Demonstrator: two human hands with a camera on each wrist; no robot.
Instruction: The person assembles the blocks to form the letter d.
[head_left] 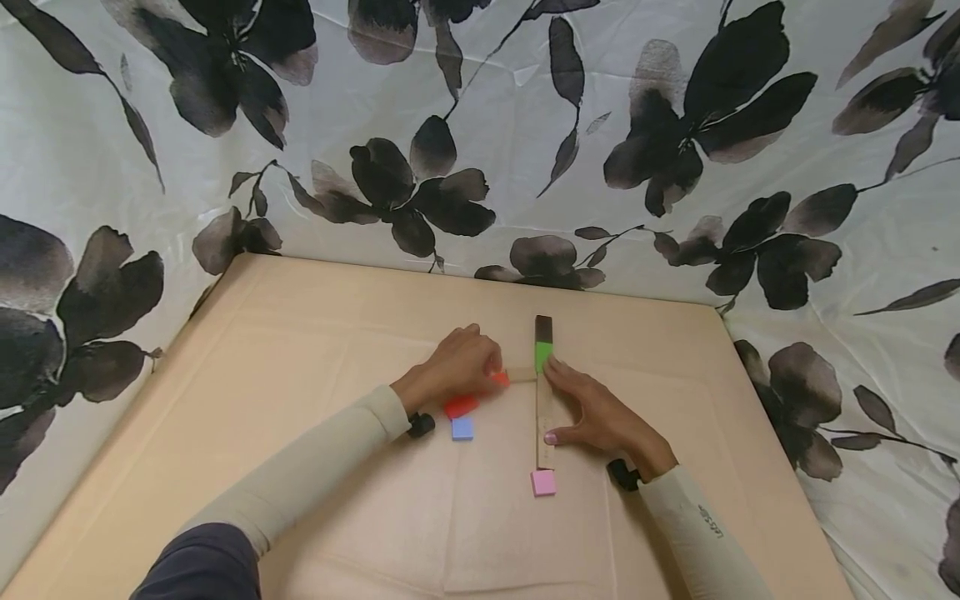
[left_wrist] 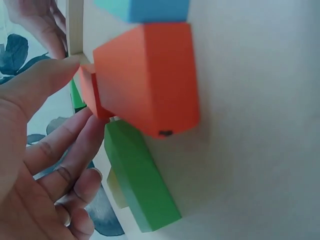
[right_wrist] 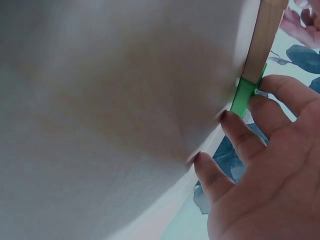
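Note:
My left hand (head_left: pixel 459 367) pinches a small red block (left_wrist: pixel 90 92) between thumb and fingers, at the left end of a short wooden piece (head_left: pixel 521 375). That piece meets an upright row of blocks: a black block (head_left: pixel 543 328), a green block (head_left: pixel 543 356), a long plain wooden strip (head_left: pixel 543 454) and a pink block (head_left: pixel 543 483). My right hand (head_left: pixel 603 417) rests along the row's right side, fingertips at the green block and thumb lower, on the strip. In the right wrist view its fingers are spread, two reaching the green block (right_wrist: pixel 243 97).
Below the left hand lie a larger red block (left_wrist: pixel 150 80) and a blue block (head_left: pixel 462 428). A green block (left_wrist: pixel 140 175) lies beside the left fingers, mostly hidden from the head view. The tan tabletop (head_left: pixel 360 517) ends at a floral cloth (head_left: pixel 525 167) behind.

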